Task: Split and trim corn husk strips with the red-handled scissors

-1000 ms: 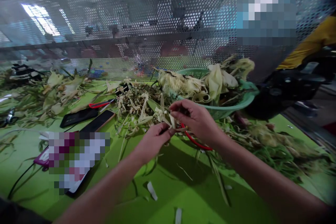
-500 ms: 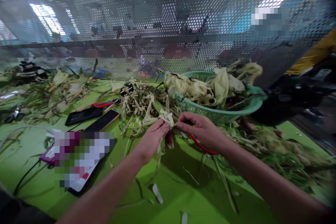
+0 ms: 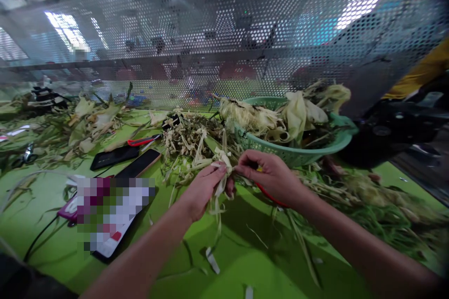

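Pale husk bundle (image 3: pixel 224 156), a knotted-looking cluster of strips, is held up over the green table (image 3: pixel 280 261), just in front of and to the left of the green basket (image 3: pixel 298 151), on the wearer's side of it. The left hand (image 3: pixel 205 187) is the nearer to it, its thumb and fingers closed around the bundle's lower part. The bundle's long axis runs roughly upright in view: a short tuft stands above the left thumb, and looser strips hang below the fingers toward the wearer. The right hand (image 3: pixel 271 175), directly in front of the basket, lies to the bundle's right. Its thumb and forefinger are pinched together just beside the knot, seemingly on a thin end pointing sideways, across that long axis; the end is too small to make out clearly. So the bundle sits between the two hands, beyond the left palm and left of the right fingertips. A red-handled tool (image 3: pixel 266 194) lies partly under the right hand, in front of the basket. A heap of dried husk pieces (image 3: pixel 189 142) spreads to the basket's left, with two phones (image 3: pixel 138 166) farther left, and tangled fibres (image 3: pixel 372 201) lie in front and to its right.
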